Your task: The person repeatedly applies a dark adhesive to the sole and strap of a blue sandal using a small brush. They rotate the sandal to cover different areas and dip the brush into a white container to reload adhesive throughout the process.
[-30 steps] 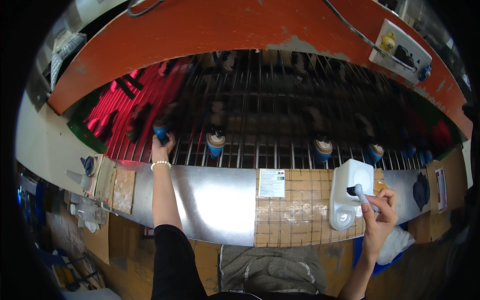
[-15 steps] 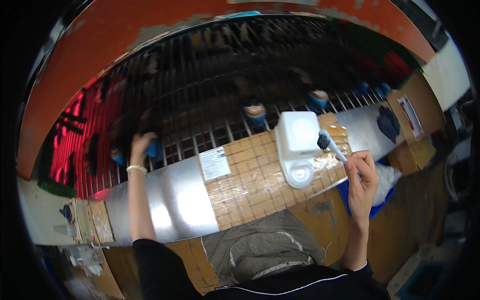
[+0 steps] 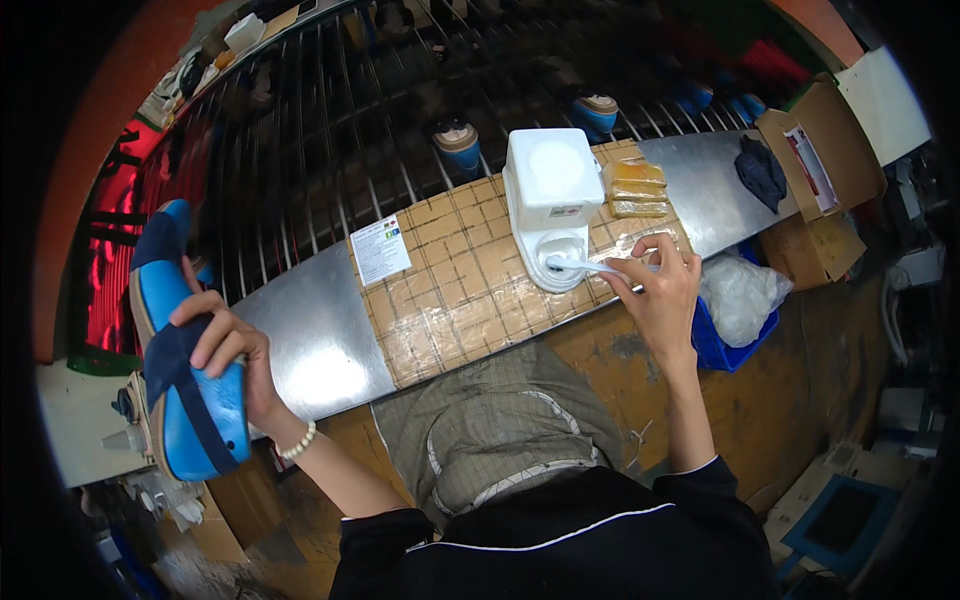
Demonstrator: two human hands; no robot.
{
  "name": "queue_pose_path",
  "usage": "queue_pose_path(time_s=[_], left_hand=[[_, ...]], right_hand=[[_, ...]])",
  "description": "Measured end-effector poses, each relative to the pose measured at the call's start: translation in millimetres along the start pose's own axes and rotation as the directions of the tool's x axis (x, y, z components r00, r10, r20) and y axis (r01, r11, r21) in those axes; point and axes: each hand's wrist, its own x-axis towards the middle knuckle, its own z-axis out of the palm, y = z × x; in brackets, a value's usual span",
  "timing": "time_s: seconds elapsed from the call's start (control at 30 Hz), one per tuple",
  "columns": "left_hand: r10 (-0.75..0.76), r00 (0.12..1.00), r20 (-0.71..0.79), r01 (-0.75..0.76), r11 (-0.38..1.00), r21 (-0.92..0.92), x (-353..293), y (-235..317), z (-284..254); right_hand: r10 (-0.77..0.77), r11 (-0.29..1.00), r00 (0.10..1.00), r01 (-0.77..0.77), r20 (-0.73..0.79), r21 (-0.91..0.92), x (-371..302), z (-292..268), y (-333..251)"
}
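My left hand [image 3: 232, 350] is closed around a blue shoe [image 3: 208, 425] with dark navy straps, raised at the left beyond the bench's metal end. Its toe and heel point up and down. In my right hand [image 3: 662, 300] is a white-handled brush [image 3: 605, 266], pinched between thumb and fingers. The brush's tip dips into the small round cup at the front of a white plastic dispenser [image 3: 550, 175]; its bristles are mostly hidden there.
Several blue shoes, one a near shoe [image 3: 459, 148], rest on the dark conveyor rods [image 3: 330, 130]. Yellowish blocks [image 3: 637, 190] lie beside the dispenser on the cardboard-covered bench [image 3: 450, 300]. A dark cloth [image 3: 760, 175], an open carton [image 3: 835, 150] and a blue bin [image 3: 735, 350] are at the right.
My left hand has come back from the conveyor and now holds the blue shoe at the left. My right hand has lowered the brush into the dispenser's cup. The view has shifted.
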Motion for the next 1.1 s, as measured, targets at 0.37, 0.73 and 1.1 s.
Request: queue_pose_path(time_s=[0.37,0.73,1.1], left_hand=[[0.123,0.991,-0.043,-0.079,0.827,0.556,-35.5,-2.6,48.0],[-0.063,0.986,0.152,-0.08,0.62,0.78,-33.0,2.5,67.2],[0.472,0.805,-0.358,0.113,0.471,0.875,-97.5,-73.9,-9.9]], right_hand=[[0.023,1.0,1.0,-0.023,-0.011,0.02,0.8,8.1,4.1],[0.291,0.951,0.954,-0.28,-0.075,0.128,-26.3,9.0,5.2],[0.337,0.55,0.931,-0.317,0.142,0.772,19.9,-17.3,-26.0]])
